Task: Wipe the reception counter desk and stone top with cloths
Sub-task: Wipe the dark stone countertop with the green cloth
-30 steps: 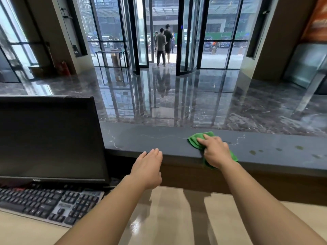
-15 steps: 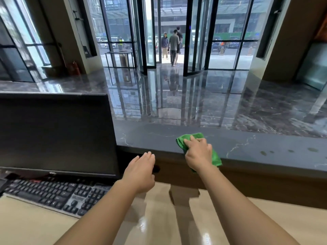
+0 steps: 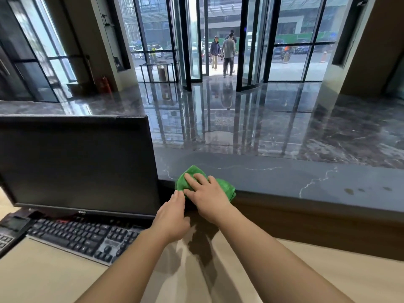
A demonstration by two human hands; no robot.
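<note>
Right hand (image 3: 207, 200) lies flat on the green cloth (image 3: 193, 170), fingers straight and slightly spread, pressing it onto the near edge of the stone top (image 3: 284, 178); the cloth's right end droops over that edge. Left hand (image 3: 172, 217) reaches up beside it, fingers straight and together, holding nothing, its fingertips at the cloth's lower left corner; whether they touch it I cannot tell.

Just left of the cloth stands a dark monitor (image 3: 76, 162), whose screen hides the stone top further left. A black keyboard (image 3: 83, 237) lies in front of it on the pale desk (image 3: 43, 278), with a dark device (image 3: 13, 224) at the far left edge. A brown wood panel (image 3: 306, 226) runs below the stone top. Small spots (image 3: 349, 190) mark the stone well to the right of the cloth. Beyond lie a glossy marble floor (image 3: 284, 119) and glass doors, where people (image 3: 228, 53) stand.
</note>
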